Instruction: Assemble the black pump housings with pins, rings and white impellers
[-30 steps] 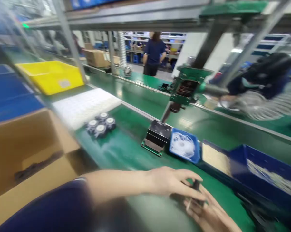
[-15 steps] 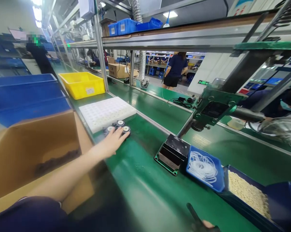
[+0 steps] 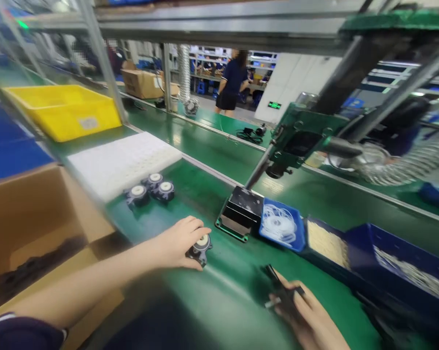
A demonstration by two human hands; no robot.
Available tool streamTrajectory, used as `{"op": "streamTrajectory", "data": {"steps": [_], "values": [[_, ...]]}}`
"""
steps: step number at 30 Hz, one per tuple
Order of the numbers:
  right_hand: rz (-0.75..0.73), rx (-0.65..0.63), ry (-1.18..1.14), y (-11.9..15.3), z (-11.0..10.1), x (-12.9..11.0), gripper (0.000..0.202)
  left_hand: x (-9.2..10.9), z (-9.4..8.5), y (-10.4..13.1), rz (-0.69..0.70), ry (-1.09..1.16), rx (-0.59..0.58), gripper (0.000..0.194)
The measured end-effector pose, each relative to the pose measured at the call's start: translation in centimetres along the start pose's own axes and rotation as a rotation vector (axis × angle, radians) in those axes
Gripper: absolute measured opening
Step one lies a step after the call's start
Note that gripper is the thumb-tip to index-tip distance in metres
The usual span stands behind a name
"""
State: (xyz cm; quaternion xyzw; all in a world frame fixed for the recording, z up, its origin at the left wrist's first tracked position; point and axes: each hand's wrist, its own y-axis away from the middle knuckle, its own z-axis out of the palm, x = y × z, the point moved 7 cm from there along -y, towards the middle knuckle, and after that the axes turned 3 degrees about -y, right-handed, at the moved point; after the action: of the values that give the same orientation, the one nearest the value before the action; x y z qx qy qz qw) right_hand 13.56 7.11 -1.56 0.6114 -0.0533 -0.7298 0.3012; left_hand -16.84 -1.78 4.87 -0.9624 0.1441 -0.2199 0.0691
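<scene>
My left hand (image 3: 186,243) grips a dark round part with a pale centre (image 3: 201,247) on the green work surface (image 3: 226,291). Three similar dark parts (image 3: 155,181) sit close together beside the white tray (image 3: 120,158). At the lower right, my right hand (image 3: 310,311) is closed around a black handheld tool (image 3: 287,296), whose details are blurred. Between the hands and the bins stands a black block on a metal base (image 3: 243,209).
A blue bin of clear rings (image 3: 302,233), a bin of cream pieces (image 3: 308,248) and a dark blue bin (image 3: 368,243) line the right. A press-like green fixture (image 3: 299,141) overhangs them. The yellow bin (image 3: 77,116) and cardboard box (image 3: 69,194) stand left.
The view has shifted right and down. My left hand has left the group of parts and now holds one nearer me. My right hand has come further into view with the black tool.
</scene>
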Motion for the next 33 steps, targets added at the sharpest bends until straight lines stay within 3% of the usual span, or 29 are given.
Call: {"op": "streamTrajectory", "data": {"steps": [5, 10, 15, 21, 25, 30, 33], "values": [[-0.163, -0.027, -0.008, -1.2, 3.8, -3.3, 0.030, 3.0, 5.5, -5.4, 0.115, 0.415, -0.095, 0.083], [-0.258, -0.047, 0.010, -2.6, 6.3, -5.2, 0.030, 3.7, 7.9, -6.8, 0.128, 0.605, -0.071, 0.083], [-0.290, -0.037, 0.082, -3.4, 8.4, -5.5, 0.032, 2.9, 8.1, -6.5, 0.044, 0.689, -0.074, 0.097], [-0.380, -0.043, 0.234, -3.6, 9.6, -5.1, 0.025, 2.9, 7.9, -6.7, 0.044, 0.710, -0.069, 0.104], [-0.507, -0.012, 0.350, -2.7, 9.7, -5.8, 0.016, 2.9, 8.1, -6.6, 0.046, 0.711, -0.082, 0.105], [-0.691, 0.025, 0.687, -1.2, 10.4, -5.3, 0.010, 2.8, 8.2, -6.5, 0.021, 0.712, -0.100, 0.110], [-0.680, 0.089, 0.751, -1.3, 10.1, -4.0, 0.019, 3.1, 7.8, -6.4, 0.120, 0.714, -0.037, 0.096]]}}
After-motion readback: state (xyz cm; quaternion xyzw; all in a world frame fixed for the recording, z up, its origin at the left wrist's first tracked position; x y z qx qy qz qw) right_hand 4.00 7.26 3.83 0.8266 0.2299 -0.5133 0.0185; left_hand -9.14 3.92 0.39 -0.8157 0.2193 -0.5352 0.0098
